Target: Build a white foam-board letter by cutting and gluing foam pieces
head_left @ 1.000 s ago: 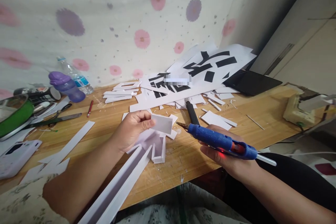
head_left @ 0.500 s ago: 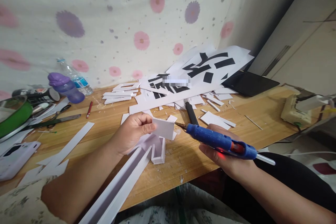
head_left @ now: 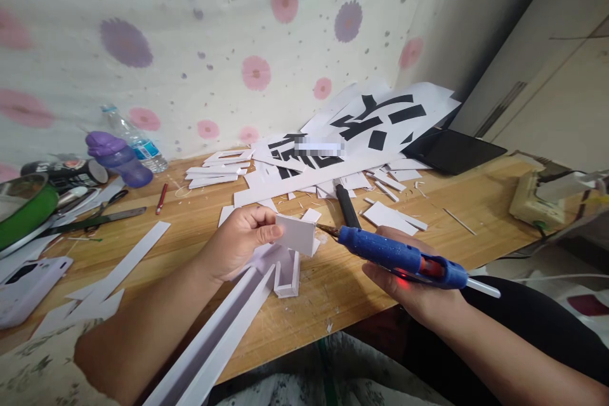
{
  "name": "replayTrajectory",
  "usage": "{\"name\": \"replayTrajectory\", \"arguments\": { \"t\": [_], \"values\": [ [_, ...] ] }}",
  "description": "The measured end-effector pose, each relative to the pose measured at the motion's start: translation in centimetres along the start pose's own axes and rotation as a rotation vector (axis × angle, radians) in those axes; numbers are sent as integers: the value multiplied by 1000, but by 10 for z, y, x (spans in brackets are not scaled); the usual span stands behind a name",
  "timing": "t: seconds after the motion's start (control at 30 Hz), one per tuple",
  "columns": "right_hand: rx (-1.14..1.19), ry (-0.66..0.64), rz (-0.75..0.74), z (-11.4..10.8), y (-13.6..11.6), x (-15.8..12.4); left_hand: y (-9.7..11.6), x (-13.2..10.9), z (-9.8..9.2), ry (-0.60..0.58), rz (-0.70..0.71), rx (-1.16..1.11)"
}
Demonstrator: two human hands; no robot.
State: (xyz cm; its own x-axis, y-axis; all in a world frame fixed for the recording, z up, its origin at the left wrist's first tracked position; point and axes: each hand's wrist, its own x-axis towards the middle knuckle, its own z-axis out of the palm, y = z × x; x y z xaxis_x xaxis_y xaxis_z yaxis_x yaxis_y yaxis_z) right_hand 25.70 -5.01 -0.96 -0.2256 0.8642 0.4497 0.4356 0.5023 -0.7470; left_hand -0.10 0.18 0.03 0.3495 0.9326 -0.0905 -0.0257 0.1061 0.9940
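Observation:
Between thumb and fingers, my left hand (head_left: 252, 235) pinches a small white rectangular foam board piece (head_left: 299, 236), held upright above the table. My right hand (head_left: 409, 285) is wrapped round a blue hot glue gun (head_left: 402, 255), with a glue stick poking out of its back end and a red light glowing on it. The gun's nozzle points left, at the right edge of the white piece; whether it touches I cannot tell. Below my left hand lies a long white channel-shaped foam board assembly (head_left: 223, 336), with a short boxed branch (head_left: 287, 276) at its far end.
White sheets with black shapes (head_left: 380, 120) and a black-handled tool (head_left: 346, 203) lie behind my hands. Foam board strips and scraps (head_left: 392, 218) are scattered about. A purple bottle (head_left: 118, 158), scissors (head_left: 107, 203) and a phone (head_left: 33, 288) are at left, a power strip (head_left: 533, 203) at right.
Almost nothing differs. The glue gun has shifted very slightly, and the small white piece sits at nearly the same spot in my left hand.

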Motion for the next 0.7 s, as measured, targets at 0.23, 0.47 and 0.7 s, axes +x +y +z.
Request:
{"name": "replayTrajectory", "arguments": {
  "t": [0.23,0.47,0.7],
  "values": [
    [-39,-4,-13,-1,-5,2,0,-1,0,-3,0,-10],
    [-53,-18,19,-2,-11,3,1,-2,1,-2,10,-23],
    [-67,-32,21,-2,-12,3,2,-2,2,8,12,-44]
  ]
}}
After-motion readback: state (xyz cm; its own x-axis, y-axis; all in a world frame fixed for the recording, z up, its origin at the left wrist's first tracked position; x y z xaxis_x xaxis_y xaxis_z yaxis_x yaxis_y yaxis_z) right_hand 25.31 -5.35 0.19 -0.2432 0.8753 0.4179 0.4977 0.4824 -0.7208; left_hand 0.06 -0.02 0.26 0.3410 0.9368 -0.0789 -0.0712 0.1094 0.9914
